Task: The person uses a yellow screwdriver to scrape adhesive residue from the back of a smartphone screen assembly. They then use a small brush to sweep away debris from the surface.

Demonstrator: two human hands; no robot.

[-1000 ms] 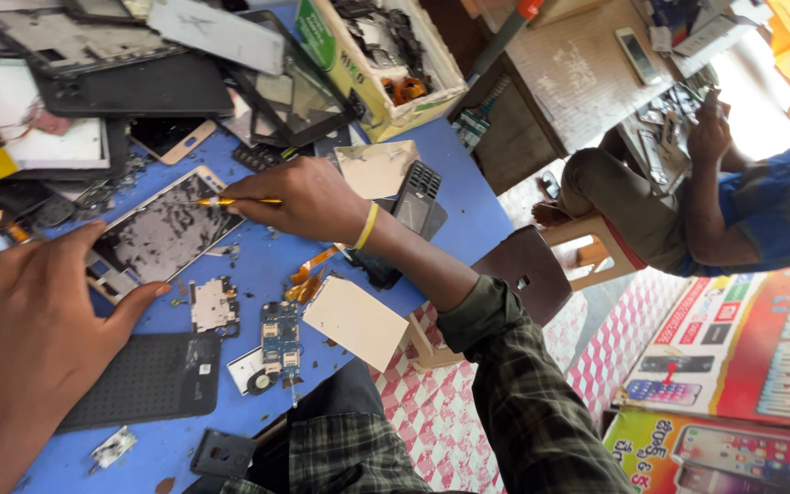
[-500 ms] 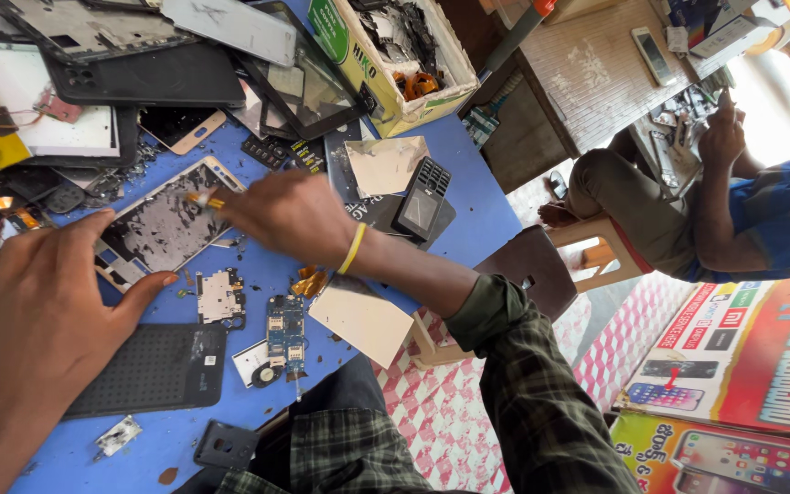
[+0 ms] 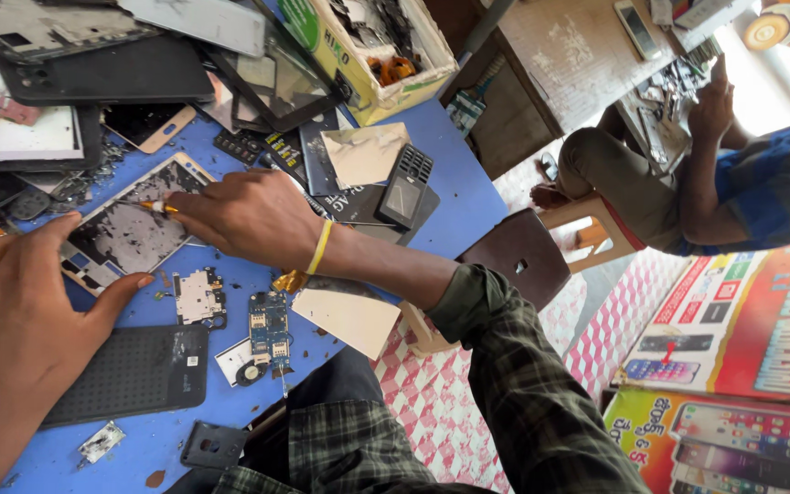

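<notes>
Right hand (image 3: 249, 215) slid onto phone frame (image 3: 130, 229); left hand (image 3: 20, 311) beside it.

We count two small bare circuit boards, one pale (image 3: 199, 297) and one blue (image 3: 269, 326), one dark keypad phone (image 3: 407, 187), one open cardboard box (image 3: 372, 55), and two brown wooden stools (image 3: 516, 256).

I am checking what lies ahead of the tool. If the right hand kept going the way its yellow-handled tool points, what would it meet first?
The right hand points left across the opened phone frame. Its tool tip seems already on that frame; depth is unclear.
</notes>
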